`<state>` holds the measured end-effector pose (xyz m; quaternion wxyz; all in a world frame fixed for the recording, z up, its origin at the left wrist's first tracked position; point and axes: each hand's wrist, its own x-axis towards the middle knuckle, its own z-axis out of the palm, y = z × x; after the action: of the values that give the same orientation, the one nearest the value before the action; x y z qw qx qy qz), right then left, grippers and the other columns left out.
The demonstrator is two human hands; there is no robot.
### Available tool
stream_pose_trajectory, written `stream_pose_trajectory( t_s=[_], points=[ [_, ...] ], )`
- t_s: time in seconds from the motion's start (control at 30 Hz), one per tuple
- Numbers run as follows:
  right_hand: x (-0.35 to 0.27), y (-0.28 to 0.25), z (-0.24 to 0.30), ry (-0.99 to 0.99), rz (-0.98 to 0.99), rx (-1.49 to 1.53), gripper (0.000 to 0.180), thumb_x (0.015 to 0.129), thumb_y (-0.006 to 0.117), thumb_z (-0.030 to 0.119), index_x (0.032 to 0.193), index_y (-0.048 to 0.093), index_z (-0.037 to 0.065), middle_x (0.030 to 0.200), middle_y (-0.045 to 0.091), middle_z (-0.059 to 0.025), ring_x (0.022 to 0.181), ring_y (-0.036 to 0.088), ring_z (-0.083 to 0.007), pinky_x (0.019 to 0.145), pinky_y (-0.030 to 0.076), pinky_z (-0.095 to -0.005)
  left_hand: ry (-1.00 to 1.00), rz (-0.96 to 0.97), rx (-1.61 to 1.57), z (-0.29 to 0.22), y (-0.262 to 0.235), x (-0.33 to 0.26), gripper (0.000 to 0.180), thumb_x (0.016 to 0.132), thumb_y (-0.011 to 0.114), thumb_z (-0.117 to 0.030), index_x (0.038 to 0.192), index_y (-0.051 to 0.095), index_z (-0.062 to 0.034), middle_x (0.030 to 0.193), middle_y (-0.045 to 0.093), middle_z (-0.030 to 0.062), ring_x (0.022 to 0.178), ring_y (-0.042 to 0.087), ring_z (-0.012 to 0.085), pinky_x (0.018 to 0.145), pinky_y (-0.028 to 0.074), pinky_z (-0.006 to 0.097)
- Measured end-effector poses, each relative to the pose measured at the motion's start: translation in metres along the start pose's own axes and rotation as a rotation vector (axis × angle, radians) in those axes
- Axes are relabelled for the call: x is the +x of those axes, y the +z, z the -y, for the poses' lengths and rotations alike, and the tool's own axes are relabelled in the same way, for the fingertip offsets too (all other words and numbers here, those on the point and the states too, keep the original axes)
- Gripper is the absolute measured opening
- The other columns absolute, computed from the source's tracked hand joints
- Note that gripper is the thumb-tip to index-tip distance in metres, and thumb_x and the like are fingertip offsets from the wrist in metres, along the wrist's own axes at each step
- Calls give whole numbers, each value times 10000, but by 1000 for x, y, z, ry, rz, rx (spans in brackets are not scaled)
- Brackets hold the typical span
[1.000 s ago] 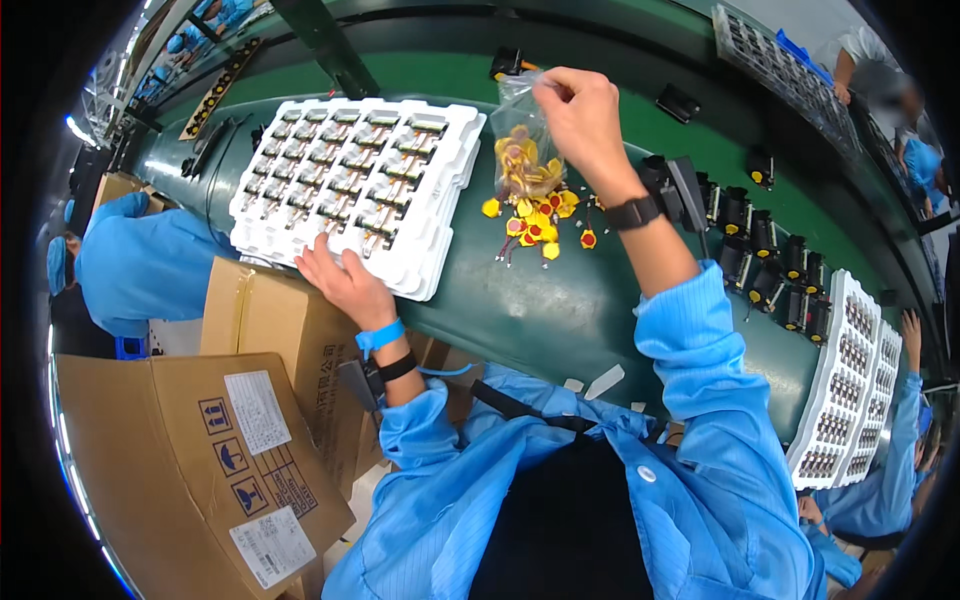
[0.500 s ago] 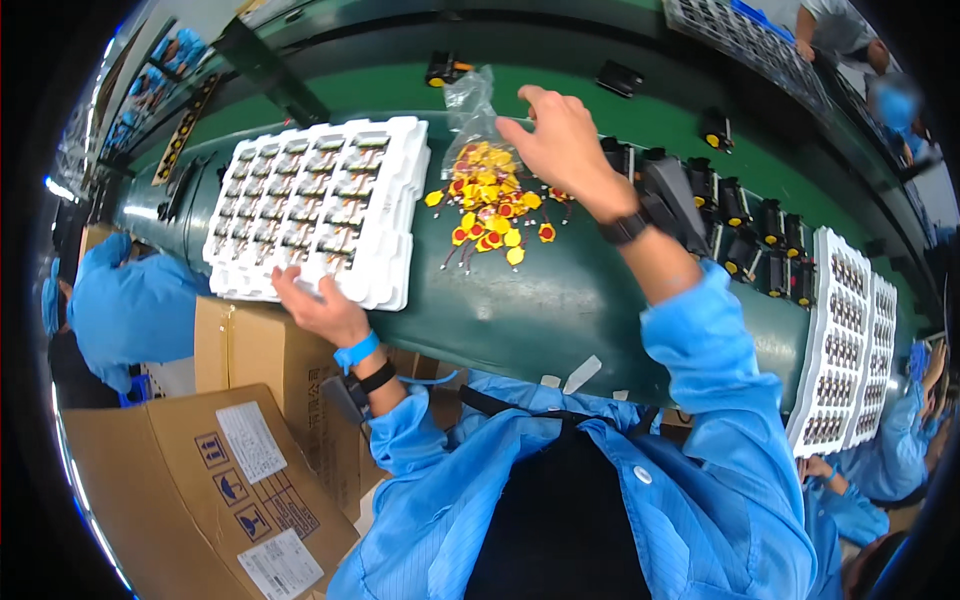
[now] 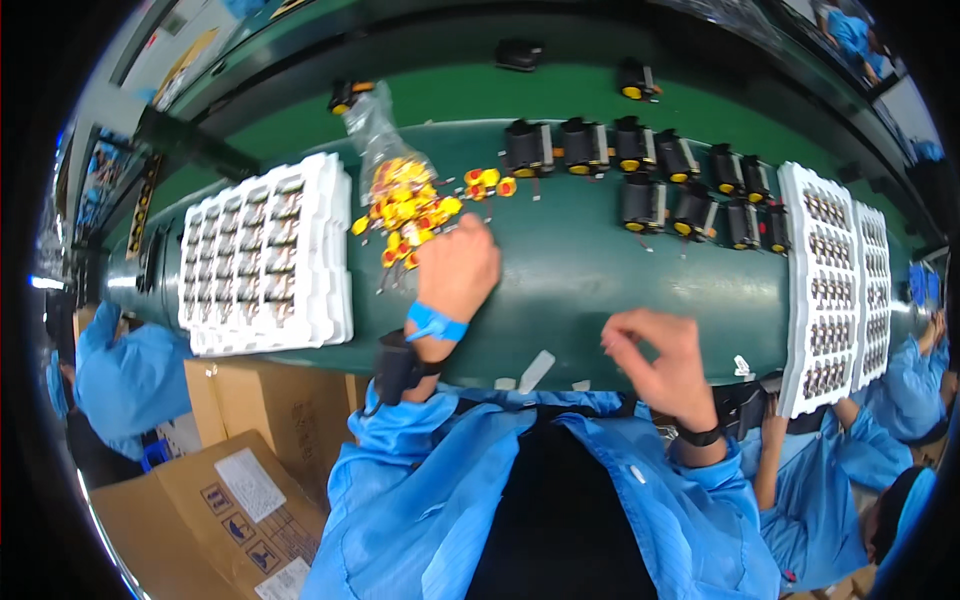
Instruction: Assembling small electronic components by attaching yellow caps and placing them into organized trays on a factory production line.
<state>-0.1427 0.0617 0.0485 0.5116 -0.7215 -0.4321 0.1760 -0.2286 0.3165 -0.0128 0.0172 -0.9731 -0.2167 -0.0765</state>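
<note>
Head view: our left hand (image 3: 460, 265) was at the heap of yellow-and-red parts (image 3: 408, 208) on the green bench (image 3: 570, 270).
We couldn't tell its fingers' state; our right hand (image 3: 662, 362) had thumb and fingers apart. White labels (image 3: 250, 484) on the carton (image 3: 160, 505) seemed too blurred to read.

Down at 8 o'clock we've got a cardboard box (image 3: 150, 525) with three square handling signs (image 3: 238, 527), umbrella in the middle, plus two white labels (image 3: 250, 484), print too tiny for us. Dark lettering (image 3: 300, 412) on the box behind (image 3: 235, 395)'s just blur.
</note>
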Motion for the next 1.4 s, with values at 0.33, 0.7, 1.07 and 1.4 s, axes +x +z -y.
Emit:
stream_pose_trajectory(
  t_s=[0.33,0.7,1.07,1.4],
  points=[
    [4,25,1,-450,-228,-181,125,893,690,82,973,653,-8,808,660,-114,696,656,-289,630,510,-376,313,473,-1051,-32,-87,-60,91,882,609,-112,903,588,-26,618,554,159,552,614,338,530,463,408],
    [-36,13,-24,478,-25,1128,143,978,613,100,924,660,-24,684,632,-67,544,570,-96,470,406,-218,-129,618,-1822,-92,-64,-73,147,1040,542,-152,1051,599,-17,728,615,23,627,557,59,557,429,211],
    [-36,17,-34,525,-8,1602,246,1018,541,165,884,617,-27,631,565,-89,485,505,-151,445,362,-263,-63,422,-1669,-106,-59,-67,67,976,553,-29,963,608,8,717,641,33,618,571,69,544,425,212],
    [-52,-7,-42,502,-441,1225,218,997,556,152,902,622,-33,642,592,-97,483,536,-169,444,377,-272,398,-24,-847,-92,-76,-58,135,738,666,54,825,581,-4,619,557,46,564,576,175,551,457,329]
  ],
)
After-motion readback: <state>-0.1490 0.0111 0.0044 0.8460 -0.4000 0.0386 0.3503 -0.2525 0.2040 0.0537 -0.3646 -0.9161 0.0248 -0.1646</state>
